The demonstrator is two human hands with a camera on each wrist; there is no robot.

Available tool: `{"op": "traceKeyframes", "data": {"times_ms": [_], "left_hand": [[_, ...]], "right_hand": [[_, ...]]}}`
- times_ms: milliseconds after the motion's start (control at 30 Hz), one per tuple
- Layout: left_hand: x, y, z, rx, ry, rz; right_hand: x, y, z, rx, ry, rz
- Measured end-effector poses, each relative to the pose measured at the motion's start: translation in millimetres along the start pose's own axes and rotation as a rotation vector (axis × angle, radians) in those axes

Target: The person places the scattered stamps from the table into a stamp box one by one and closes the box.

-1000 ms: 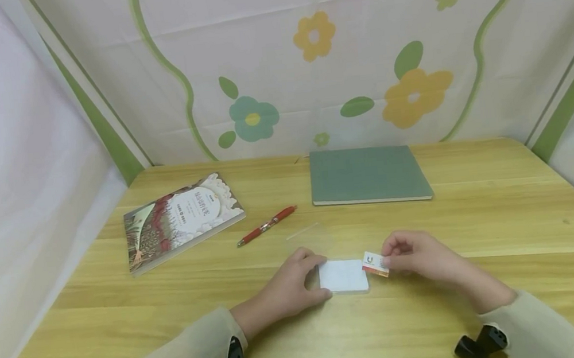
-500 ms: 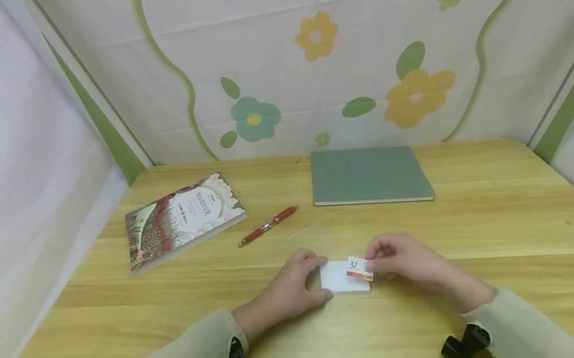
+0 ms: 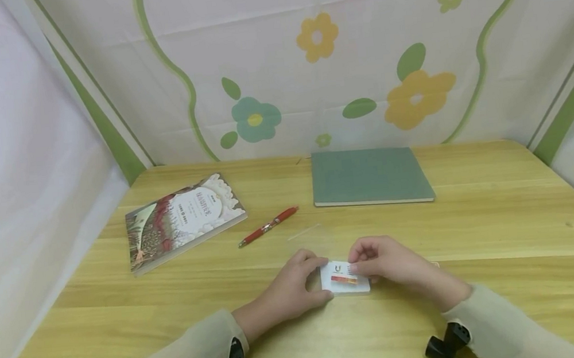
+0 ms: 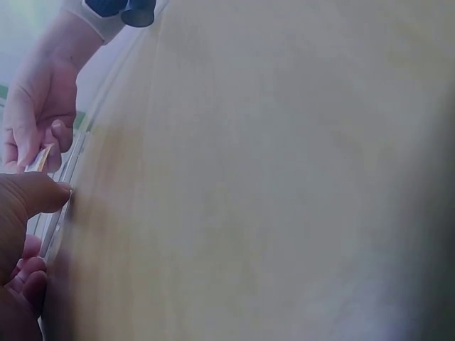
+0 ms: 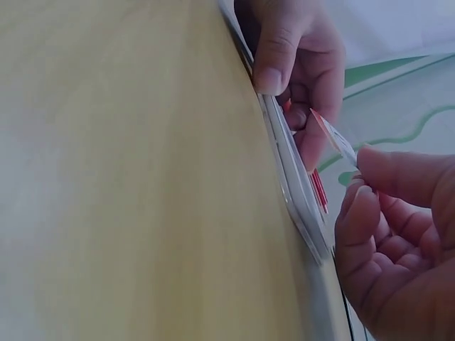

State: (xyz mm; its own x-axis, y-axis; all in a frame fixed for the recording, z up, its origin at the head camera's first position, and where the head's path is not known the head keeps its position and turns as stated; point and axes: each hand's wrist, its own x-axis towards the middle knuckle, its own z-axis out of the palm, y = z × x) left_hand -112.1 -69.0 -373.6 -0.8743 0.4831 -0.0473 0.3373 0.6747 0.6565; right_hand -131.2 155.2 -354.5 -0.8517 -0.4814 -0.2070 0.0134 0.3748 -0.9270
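A flat white rectangular box with a clear edge [image 3: 361,289] lies on the table in front of me. My left hand [image 3: 292,285] grips its left end, thumb on the near side and fingers at the far side. Between the thumb and fingertips of my right hand [image 3: 391,262] is a small white card with a red-orange stripe [image 3: 341,279]. In the head view the card overlaps the top of the box. The right wrist view has the card [image 5: 334,138] tilted above the box [image 5: 293,177], with a gap between them.
Beyond the box lies a clear, thin plastic flap [image 3: 305,232]. A red pen [image 3: 268,227] rests behind it, with an illustrated book [image 3: 184,220] at left. A green hardcover book [image 3: 370,177] lies at the back. A pale edge [image 3: 435,264] shows behind my right wrist.
My right hand has carried the card leftward, from beside the box's right end to over the box. The left hand and the box have stayed in place.
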Motion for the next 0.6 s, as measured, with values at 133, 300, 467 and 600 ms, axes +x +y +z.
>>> {"op": "traceKeyframes", "data": {"times_ms": [133, 300, 467, 600], "left_hand": [[-0.1, -0.1, 0.0, -0.007, -0.001, 0.002], [-0.2, -1.1, 0.3, -0.011, -0.004, 0.003], [-0.2, -2.3, 0.7, -0.018, -0.004, 0.005], [-0.5, -3.2, 1.1, -0.024, -0.005, 0.003]], "right_hand": [[3.6, -1.5, 4.4, -0.024, 0.012, -0.016], [7.8, -1.0, 9.2, -0.048, 0.034, -0.02], [10.6, -0.4, 13.7, -0.072, 0.065, 0.003], [11.8, -1.8, 16.1, -0.103, 0.085, 0.0]]}}
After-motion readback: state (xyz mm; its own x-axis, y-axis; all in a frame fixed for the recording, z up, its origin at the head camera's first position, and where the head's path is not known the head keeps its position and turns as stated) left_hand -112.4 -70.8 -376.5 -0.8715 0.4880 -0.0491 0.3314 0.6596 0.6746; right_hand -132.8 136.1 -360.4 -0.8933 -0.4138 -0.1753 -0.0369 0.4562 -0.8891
